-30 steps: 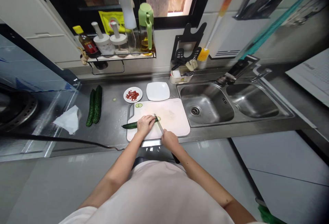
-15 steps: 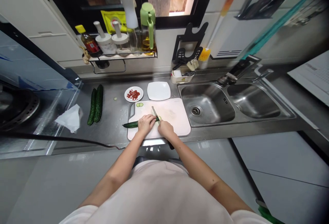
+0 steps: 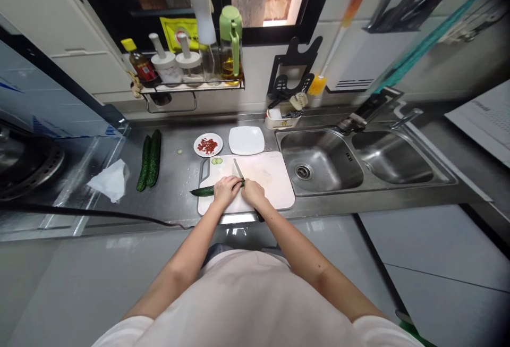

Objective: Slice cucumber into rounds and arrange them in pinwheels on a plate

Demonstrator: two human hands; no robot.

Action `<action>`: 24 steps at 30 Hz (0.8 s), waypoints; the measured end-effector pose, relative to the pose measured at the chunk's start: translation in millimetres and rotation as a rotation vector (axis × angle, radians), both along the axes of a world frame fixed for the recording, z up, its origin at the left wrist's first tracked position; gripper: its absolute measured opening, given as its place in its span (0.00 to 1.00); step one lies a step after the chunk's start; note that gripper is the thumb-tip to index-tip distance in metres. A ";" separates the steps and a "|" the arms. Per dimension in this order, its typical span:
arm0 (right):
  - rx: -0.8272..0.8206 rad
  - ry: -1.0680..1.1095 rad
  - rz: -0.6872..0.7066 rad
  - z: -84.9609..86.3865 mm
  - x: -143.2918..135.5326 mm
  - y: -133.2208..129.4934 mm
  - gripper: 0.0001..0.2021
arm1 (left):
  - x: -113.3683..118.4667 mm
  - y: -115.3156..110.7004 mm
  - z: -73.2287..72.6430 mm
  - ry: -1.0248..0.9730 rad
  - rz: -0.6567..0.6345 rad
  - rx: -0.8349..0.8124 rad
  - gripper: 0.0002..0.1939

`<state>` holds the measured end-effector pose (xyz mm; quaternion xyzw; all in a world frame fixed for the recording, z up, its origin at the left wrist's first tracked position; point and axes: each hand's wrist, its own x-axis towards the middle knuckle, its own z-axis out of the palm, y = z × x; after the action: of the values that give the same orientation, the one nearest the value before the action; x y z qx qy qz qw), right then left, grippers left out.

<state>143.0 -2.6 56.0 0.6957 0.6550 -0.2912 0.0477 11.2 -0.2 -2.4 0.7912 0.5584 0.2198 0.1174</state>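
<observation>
A cucumber [image 3: 204, 191] lies across the left part of a white cutting board [image 3: 274, 177]. My left hand [image 3: 226, 189] is wrapped over it near its right end. In my right hand [image 3: 252, 193] is a knife [image 3: 238, 168], its blade at the cucumber's right end and its dark handle sticking out below the fist. Two cucumber slices [image 3: 217, 161] rest at the board's top left. Behind the board stand a small plate of chopped red pieces [image 3: 207, 146] and a white square plate [image 3: 246, 140] with nothing on it.
Two whole cucumbers [image 3: 153, 158] and a crumpled white tissue [image 3: 111, 179] lie on the counter to the left. A double sink [image 3: 326, 161] is at the right. Above the counter hangs a rack [image 3: 191, 89] with bottles and jars.
My right hand and the knife have shifted slightly left, closer to my left hand. The light cut slice seen beside the blade is now hidden. My left hand has barely moved.
</observation>
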 end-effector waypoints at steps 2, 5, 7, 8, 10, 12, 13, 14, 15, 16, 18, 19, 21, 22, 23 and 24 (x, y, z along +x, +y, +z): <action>0.008 0.004 -0.001 -0.5 0.0 -0.3 0.18 | -0.1 -0.2 0.3 0.000 -0.002 0.001 0.11; 0.006 0.010 -0.001 -0.6 0.4 -0.4 0.18 | -0.2 -0.6 0.8 0.008 -0.001 0.003 0.11; -0.001 0.010 0.002 -0.1 0.7 -0.6 0.18 | -0.2 -0.7 1.1 0.014 -0.001 0.001 0.11; -0.002 0.008 0.002 0.3 0.8 -1.1 0.18 | -0.2 -0.7 1.1 0.016 -0.002 0.000 0.12; 0.001 0.004 0.004 1.0 1.4 -3.4 0.18 | -0.2 -0.5 1.4 0.015 -0.001 -0.004 0.11; -0.007 -0.010 0.007 1.5 2.6 -8.3 0.19 | 0.0 -0.4 2.2 0.009 0.001 -0.008 0.11; -0.015 -0.019 0.012 1.5 3.8 -11.7 0.19 | 0.1 -0.5 3.0 0.005 0.002 -0.010 0.11; -0.026 -0.028 0.017 1.3 5.5 -15.8 0.18 | 0.3 -0.7 3.9 0.002 0.002 -0.013 0.12; -0.032 -0.034 0.024 1.0 7.8 -20.3 0.18 | 0.6 -1.1 4.9 -0.001 0.003 -0.016 0.12; -0.035 -0.034 0.027 0.6 10.9 -25.0 0.17 | 0.9 -1.5 6.0 -0.004 0.004 -0.021 0.12; -0.036 -0.023 0.029 -0.5 19.7 -34.1 0.16 | 1.5 -2.3 8.0 -0.007 0.009 -0.033 0.12; -0.041 -0.014 0.024 -1.1 25.4 -38.2 0.16 | 1.6 -2.6 8.7 -0.008 0.012 -0.041 0.12; -0.015 0.015 0.014 -2.3 39.0 -44.4 0.15 | 1.6 -2.8 9.5 -0.005 0.019 -0.066 0.12; 0.002 0.023 -0.001 -2.9 46.5 -46.5 0.15 | 1.4 -2.8 9.6 -0.003 0.025 -0.080 0.12; 0.027 0.032 -0.018 -3.5 54.0 -47.8 0.15 | 1.1 -2.6 9.6 -0.004 0.033 -0.093 0.12; 0.039 0.031 -0.041 -4.2 61.4 -48.5 0.15 | 0.8 -2.4 9.7 -0.008 0.042 -0.104 0.12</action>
<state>204.4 -51.1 51.8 0.7050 0.6470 -0.2901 0.0178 12.0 -2.5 7.3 0.7712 0.5852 0.1960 0.1561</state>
